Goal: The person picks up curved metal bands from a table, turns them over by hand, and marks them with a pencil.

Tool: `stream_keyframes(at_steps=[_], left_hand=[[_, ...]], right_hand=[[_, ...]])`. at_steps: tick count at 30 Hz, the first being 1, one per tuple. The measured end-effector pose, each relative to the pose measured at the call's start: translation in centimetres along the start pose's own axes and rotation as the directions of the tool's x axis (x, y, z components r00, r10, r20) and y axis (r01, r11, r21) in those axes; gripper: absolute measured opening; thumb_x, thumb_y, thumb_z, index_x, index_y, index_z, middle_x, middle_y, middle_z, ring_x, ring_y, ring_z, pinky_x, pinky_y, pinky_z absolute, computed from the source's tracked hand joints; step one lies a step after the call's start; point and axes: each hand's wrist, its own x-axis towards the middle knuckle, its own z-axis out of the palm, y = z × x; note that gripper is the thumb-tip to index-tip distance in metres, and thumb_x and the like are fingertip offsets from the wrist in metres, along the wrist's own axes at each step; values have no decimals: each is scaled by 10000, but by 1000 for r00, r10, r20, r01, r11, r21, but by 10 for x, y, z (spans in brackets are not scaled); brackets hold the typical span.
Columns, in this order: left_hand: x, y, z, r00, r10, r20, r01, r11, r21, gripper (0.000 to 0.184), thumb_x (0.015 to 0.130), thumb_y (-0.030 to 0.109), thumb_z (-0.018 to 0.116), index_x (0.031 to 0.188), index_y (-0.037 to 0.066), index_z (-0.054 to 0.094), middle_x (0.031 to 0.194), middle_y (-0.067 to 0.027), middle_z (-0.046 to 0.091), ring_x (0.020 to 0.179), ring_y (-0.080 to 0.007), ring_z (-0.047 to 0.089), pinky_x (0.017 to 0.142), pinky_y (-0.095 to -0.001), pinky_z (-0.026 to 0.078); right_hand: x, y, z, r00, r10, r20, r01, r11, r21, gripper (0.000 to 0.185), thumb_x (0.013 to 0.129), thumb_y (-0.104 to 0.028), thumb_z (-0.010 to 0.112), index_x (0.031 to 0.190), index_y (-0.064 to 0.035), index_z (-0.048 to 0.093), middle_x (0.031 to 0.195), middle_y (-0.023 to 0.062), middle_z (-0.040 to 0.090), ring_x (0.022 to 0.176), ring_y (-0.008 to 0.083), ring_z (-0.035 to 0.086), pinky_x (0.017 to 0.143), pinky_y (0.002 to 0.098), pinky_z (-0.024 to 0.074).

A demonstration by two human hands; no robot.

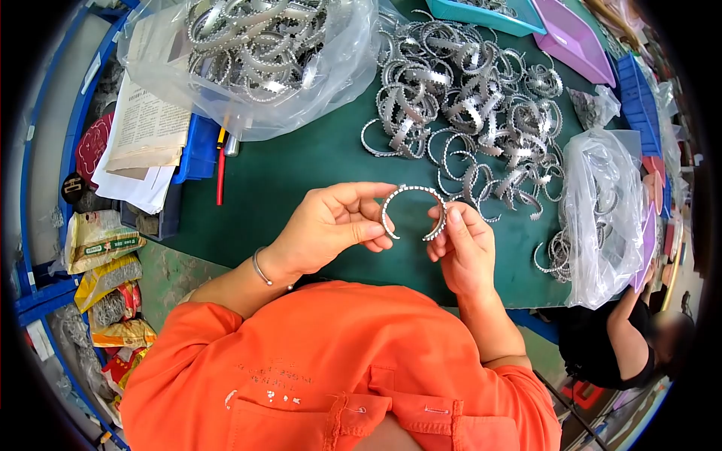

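Observation:
A silver toothed open ring (pixel 415 188), like an open cuff bangle, is held between my two hands above the green table, its gap facing my body. My left hand (pixel 331 225) pinches the ring's left side between thumb and fingers. On the opposite side, my right hand (pixel 462 244) grips the ring with thumb and curled fingers. Just beyond my right hand lies a big loose pile of similar metal rings (pixel 466 98). A plain metal bangle circles my left wrist.
A clear plastic bag (pixel 263 124) full of rings stands at the back left. Another plastic bag (pixel 609 218) lies at the right with rings beside it. Papers (pixel 150 128) and a red pen (pixel 220 177) are on the left. Trays (pixel 575 45) stand behind. Another person (pixel 617 338) sits at right.

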Motion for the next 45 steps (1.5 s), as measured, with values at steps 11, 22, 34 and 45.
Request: stream_keyframes(at_steps=[11, 22, 34, 45], left_hand=[[0, -2, 0, 995, 30, -96, -29, 1000, 12, 266, 924, 128, 477, 1114, -44, 550, 985, -86, 609, 825, -157, 615, 710, -255, 514], [-1, -1, -2, 996, -58, -72, 56, 998, -20, 271, 933, 170, 462, 977, -65, 590, 790, -106, 619, 636, -136, 611, 570, -239, 517], [1, -5, -7, 997, -74, -35, 69, 991, -119, 295, 936, 202, 463, 1035, -50, 578, 741, -77, 606, 544, -116, 571, 489, -224, 480], [1, -7, 1, 971, 210, -114, -182, 959, 218, 251, 819, -80, 539, 1067, -45, 553, 990, -145, 595, 814, -171, 614, 721, -269, 527]], right_hand=[[0, -2, -5, 984, -178, 28, 180, 966, -184, 208, 869, -48, 558, 1046, 59, 573, 762, 104, 629, 635, 124, 598, 560, 229, 499], [0, -7, -6, 994, -97, 52, 105, 973, -205, 206, 894, -129, 543, 956, 58, 602, 695, 92, 621, 568, 126, 580, 519, 215, 472], [0, -5, -9, 991, -126, 38, 131, 952, -276, 198, 875, -85, 562, 1027, 38, 597, 736, 69, 627, 586, 80, 564, 509, 187, 450], [-2, -3, -7, 832, -503, 234, 555, 772, -311, 402, 777, 95, 600, 1144, 49, 444, 1006, 180, 607, 892, 194, 603, 737, 271, 499]])
